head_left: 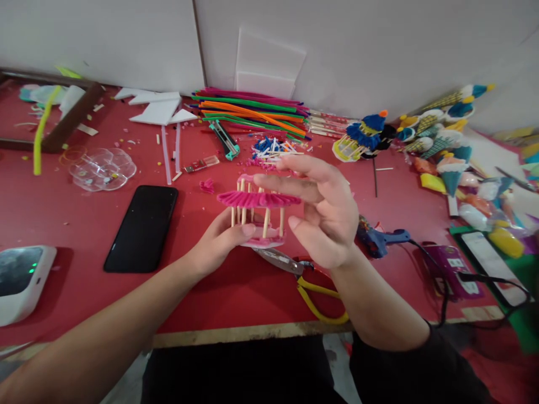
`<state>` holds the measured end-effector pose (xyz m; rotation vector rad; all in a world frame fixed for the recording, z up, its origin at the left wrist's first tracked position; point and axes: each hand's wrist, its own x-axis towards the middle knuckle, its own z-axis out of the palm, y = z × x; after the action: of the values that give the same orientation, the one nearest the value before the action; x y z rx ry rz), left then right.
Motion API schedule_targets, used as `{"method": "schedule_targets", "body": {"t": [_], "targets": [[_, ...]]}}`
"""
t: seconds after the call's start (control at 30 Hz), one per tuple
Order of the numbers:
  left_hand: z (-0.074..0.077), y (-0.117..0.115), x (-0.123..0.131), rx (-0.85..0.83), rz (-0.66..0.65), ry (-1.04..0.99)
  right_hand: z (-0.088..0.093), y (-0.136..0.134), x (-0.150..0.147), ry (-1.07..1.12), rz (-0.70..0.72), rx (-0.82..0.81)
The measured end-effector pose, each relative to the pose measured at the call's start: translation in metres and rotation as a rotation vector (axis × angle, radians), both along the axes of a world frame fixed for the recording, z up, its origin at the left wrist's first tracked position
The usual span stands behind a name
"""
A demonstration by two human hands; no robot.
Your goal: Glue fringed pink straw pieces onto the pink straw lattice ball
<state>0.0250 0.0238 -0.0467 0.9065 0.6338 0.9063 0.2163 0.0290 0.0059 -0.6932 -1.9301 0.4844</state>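
Observation:
My left hand grips the pink base of a small craft model made of wooden sticks standing between a pink base and a pink pleated top, held above the red table. My right hand is at the model's right side, fingers stretched out and apart, the index finger resting on the pleated top. Nothing lies in the right palm.
A black phone lies to the left, a white device at the left edge. Yellow-handled pliers lie under my hands, a blue glue gun at right. Coloured pipe cleaners, foam pieces, and finished craft pieces line the back.

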Motion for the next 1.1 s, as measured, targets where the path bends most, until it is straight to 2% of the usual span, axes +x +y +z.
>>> {"method": "schedule_targets", "body": {"t": [0.37, 0.47, 0.63, 0.77, 0.83, 0.93, 1.1], "targets": [[0.002, -0.002, 0.001, -0.003, -0.010, 0.016, -0.003, 0.000, 0.001, -0.056, -0.115, 0.124], [0.001, -0.002, 0.000, -0.019, -0.005, 0.029, -0.002, 0.001, -0.001, -0.059, -0.111, 0.127], [-0.001, -0.001, 0.000, 0.003, 0.036, 0.044, -0.005, -0.001, -0.004, -0.124, -0.193, 0.120], [0.005, -0.002, 0.001, 0.088, 0.123, 0.135, -0.011, 0.002, -0.007, 0.196, -0.244, 0.248], [0.010, -0.003, 0.001, 0.153, 0.179, 0.222, -0.012, 0.005, -0.007, 0.307, -0.334, 0.330], [0.016, -0.004, 0.002, 0.264, 0.274, 0.296, -0.009, 0.005, -0.005, 0.225, -0.438, 0.338], [0.016, -0.002, 0.001, 0.364, 0.384, 0.275, -0.002, 0.001, -0.009, 0.017, -0.305, 0.420]]}}
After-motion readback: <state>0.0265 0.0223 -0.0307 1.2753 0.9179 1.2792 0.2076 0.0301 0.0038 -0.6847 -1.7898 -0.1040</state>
